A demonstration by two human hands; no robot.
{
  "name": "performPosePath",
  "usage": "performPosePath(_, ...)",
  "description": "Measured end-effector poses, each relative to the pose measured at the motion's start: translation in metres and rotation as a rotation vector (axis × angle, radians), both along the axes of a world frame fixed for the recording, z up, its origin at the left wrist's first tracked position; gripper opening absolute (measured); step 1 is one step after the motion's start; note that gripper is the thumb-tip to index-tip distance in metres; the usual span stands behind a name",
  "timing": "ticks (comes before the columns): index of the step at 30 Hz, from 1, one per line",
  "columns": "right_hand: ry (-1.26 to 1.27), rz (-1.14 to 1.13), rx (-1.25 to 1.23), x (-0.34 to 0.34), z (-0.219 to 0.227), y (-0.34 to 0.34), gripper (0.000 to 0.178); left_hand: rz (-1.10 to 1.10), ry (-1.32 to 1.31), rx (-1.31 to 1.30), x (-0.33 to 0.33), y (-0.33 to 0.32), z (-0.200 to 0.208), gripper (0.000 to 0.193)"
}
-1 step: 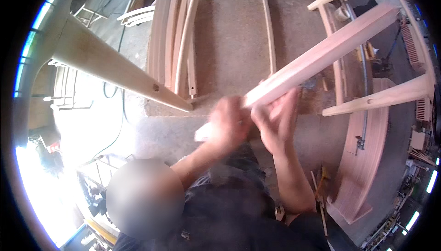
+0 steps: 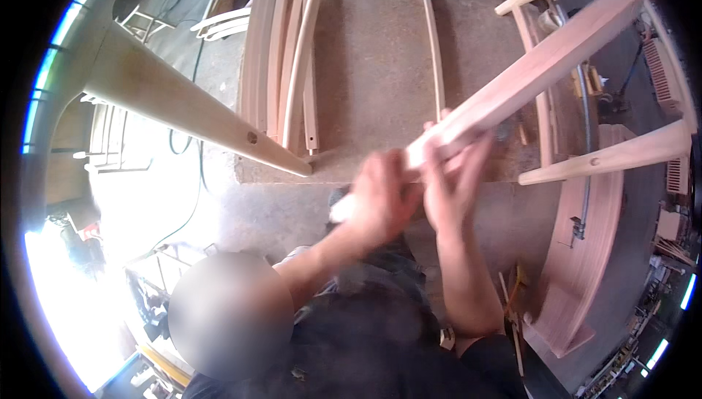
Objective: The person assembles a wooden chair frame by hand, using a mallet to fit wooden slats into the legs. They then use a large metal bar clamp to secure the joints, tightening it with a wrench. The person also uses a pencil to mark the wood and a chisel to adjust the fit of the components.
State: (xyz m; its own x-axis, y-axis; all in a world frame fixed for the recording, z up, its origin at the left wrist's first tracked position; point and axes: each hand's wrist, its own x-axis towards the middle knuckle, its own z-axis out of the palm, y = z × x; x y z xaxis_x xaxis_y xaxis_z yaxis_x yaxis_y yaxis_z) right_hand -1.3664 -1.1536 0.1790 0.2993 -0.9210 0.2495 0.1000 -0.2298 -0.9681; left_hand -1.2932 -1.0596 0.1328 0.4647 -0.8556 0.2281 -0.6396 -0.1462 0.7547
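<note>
A long, square-edged pinkish wooden bar (image 2: 534, 77) slants from in front of my body up to the far right. My left hand (image 2: 384, 198) grips it near its close end, and a short pale stub sticks out past that hand. Just to the right, my right hand (image 2: 453, 187) is closed around the bar, with fingers on its upper face and its side. Both hands are a little blurred. Left of them, a tapered pale wooden leg (image 2: 197, 121) with a small hole points toward the bench edge.
A low brown bench top (image 2: 365, 70) carries upright-lying wooden strips (image 2: 263, 63) at left and a thin stick (image 2: 433, 48). Another pale leg (image 2: 614, 154) juts in at right. Beyond it lies a reddish stack of curved boards (image 2: 585, 253) with a metal clamp (image 2: 578, 227).
My left hand has shifted slightly right along with the bar's close end. Fingers of my right hand now show over the bar's upper face.
</note>
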Motion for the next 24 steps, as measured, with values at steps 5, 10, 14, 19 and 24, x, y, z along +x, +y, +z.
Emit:
performPosePath(5,0.108,-0.031,0.069,-0.043,-0.013,-0.048,0.045,-0.262,0.219,0.141,-0.001,0.029,0.004,0.064)
performPosePath(10,0.559,0.136,-0.126,-0.141,-0.056,-0.031,0.042,0.419,0.570,0.319,0.087,0.156,-0.053,0.063)
performPosePath(14,0.797,0.321,-0.306,-0.149,-0.064,-0.026,0.051,0.326,0.538,-0.055,0.157,0.157,-0.004,0.099)
performPosePath(19,0.882,0.429,-0.456,-0.136,-0.074,-0.032,0.049,0.360,0.579,-0.413,0.202,0.105,0.052,0.120)
performPosePath(24,0.905,0.486,-0.502,-0.127,-0.077,-0.033,0.049,0.139,0.529,-0.477,0.213,0.074,0.095,0.099)
